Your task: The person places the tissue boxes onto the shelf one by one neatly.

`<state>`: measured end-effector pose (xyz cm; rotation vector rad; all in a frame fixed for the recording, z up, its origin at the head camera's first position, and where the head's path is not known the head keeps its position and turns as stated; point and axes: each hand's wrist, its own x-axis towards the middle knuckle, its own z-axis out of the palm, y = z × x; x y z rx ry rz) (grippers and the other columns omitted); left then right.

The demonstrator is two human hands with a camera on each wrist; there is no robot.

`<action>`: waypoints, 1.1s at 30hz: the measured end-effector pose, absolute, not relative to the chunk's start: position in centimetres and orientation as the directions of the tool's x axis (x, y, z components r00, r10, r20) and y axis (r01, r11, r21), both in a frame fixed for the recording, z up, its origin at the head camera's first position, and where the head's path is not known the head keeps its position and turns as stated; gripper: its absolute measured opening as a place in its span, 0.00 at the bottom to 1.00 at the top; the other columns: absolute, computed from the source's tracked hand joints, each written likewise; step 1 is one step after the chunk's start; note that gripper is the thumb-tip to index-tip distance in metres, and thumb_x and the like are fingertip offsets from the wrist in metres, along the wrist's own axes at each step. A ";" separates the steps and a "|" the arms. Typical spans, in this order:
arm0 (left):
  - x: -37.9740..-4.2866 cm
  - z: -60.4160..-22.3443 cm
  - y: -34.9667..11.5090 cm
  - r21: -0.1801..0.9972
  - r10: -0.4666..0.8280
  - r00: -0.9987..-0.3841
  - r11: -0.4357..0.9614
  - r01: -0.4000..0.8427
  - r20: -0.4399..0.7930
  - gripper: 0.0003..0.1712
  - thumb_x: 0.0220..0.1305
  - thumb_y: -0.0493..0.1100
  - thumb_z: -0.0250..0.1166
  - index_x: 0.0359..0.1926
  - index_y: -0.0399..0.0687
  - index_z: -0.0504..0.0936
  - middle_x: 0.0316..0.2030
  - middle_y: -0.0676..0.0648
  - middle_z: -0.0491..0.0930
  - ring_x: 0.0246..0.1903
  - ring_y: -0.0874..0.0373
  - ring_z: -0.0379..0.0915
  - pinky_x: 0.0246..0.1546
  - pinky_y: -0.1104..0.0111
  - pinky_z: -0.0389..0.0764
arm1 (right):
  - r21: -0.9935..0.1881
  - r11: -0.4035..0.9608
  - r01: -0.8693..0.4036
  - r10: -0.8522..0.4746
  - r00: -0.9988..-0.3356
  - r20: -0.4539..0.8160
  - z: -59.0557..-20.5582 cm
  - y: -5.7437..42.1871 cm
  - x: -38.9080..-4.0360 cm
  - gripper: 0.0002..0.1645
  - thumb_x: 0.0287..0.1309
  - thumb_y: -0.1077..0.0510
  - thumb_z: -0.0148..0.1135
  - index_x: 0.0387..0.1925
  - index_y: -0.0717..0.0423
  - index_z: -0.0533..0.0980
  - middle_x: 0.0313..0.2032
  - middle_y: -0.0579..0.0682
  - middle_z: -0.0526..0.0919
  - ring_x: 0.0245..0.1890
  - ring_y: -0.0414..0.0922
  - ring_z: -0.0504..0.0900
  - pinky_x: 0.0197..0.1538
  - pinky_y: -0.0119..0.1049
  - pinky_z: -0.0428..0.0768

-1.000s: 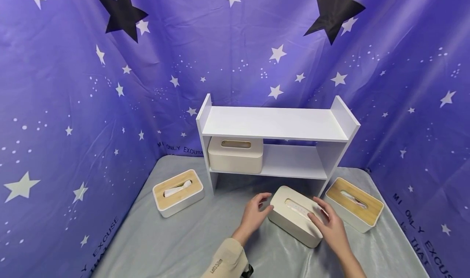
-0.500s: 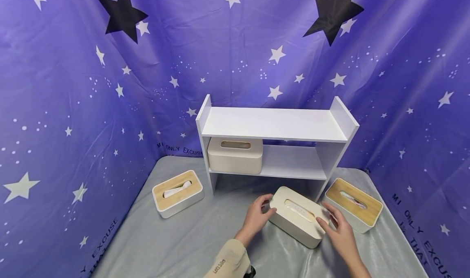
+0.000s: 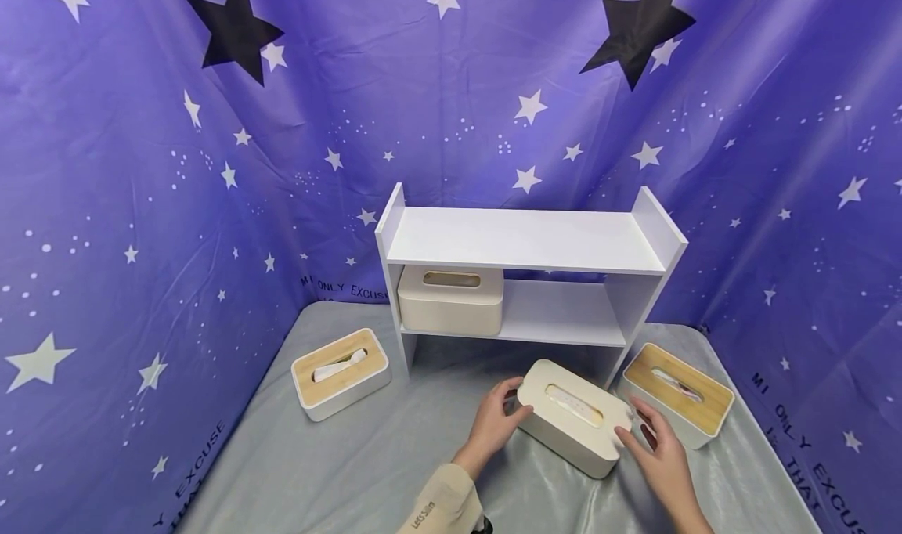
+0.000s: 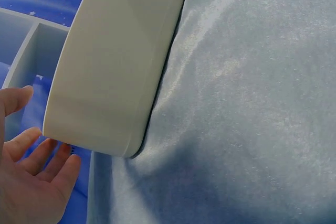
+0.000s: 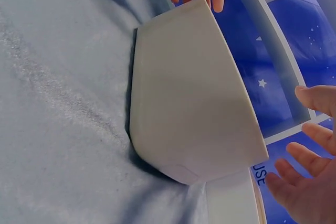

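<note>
A cream tissue box (image 3: 564, 434) with an oval slot in its lid sits at an angle on the grey cloth, in front of the shelf. Patterned tissue shows inside the slot. At the box's left end is my left hand (image 3: 488, 424), thumb and fingers spread, its fingertips right at the edge; the left wrist view shows the hand (image 4: 37, 184) with relaxed fingers by the box's corner. My right hand (image 3: 661, 460) is at the other end with loosely bent fingers. In the right wrist view a gap separates those fingers (image 5: 302, 156) from the box (image 5: 194, 98).
Behind stands a white two-tier shelf (image 3: 521, 236), with another cream tissue box (image 3: 451, 311) on the left of its middle board. Wood-lidded white tissue boxes lie on the cloth, one at left (image 3: 341, 373), one at right (image 3: 680, 393). Star-patterned purple curtains (image 3: 451, 127) surround the table.
My right hand has drawn back to the right, off the box's lid. My left hand has shifted slightly right along with the sleeve. The box itself stays in nearly the same place.
</note>
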<state>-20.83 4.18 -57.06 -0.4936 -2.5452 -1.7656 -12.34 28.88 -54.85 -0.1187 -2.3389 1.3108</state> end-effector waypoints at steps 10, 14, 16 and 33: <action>-20.6 -57.5 4.1 0.916 0.247 -0.953 0.313 0.251 0.177 0.28 0.62 0.42 0.70 0.61 0.37 0.76 0.57 0.37 0.79 0.56 0.42 0.78 0.56 0.56 0.83 | -0.827 0.558 -0.077 0.330 -0.893 0.306 -55.7 29.1 -11.7 0.31 0.58 0.65 0.69 0.63 0.66 0.70 0.58 0.52 0.74 0.51 0.10 0.61 0.52 0.03 0.62; -20.6 -57.6 4.2 0.918 0.246 -0.955 0.317 0.239 0.164 0.28 0.62 0.42 0.69 0.62 0.38 0.76 0.57 0.38 0.79 0.56 0.44 0.78 0.57 0.57 0.83 | -0.837 0.544 -0.054 0.339 -0.898 0.279 -55.9 29.0 -11.4 0.31 0.59 0.64 0.68 0.63 0.66 0.70 0.57 0.49 0.73 0.50 0.09 0.61 0.52 0.03 0.62; -20.6 -57.6 4.2 0.918 0.247 -0.956 0.318 0.235 0.160 0.28 0.62 0.42 0.69 0.62 0.39 0.76 0.57 0.38 0.80 0.56 0.44 0.78 0.57 0.57 0.83 | -0.845 0.534 -0.041 0.340 -0.904 0.259 -56.0 29.0 -11.3 0.32 0.60 0.63 0.68 0.64 0.66 0.69 0.57 0.42 0.72 0.50 0.10 0.61 0.52 0.03 0.62; -20.3 -57.8 3.6 0.933 0.286 -0.946 0.276 0.231 0.149 0.28 0.64 0.42 0.68 0.64 0.39 0.74 0.59 0.39 0.79 0.58 0.43 0.77 0.59 0.52 0.80 | -0.886 0.454 0.093 0.333 -0.940 0.072 -56.7 29.0 -10.7 0.36 0.67 0.57 0.62 0.68 0.71 0.61 0.64 0.72 0.68 0.40 0.09 0.65 0.42 0.05 0.70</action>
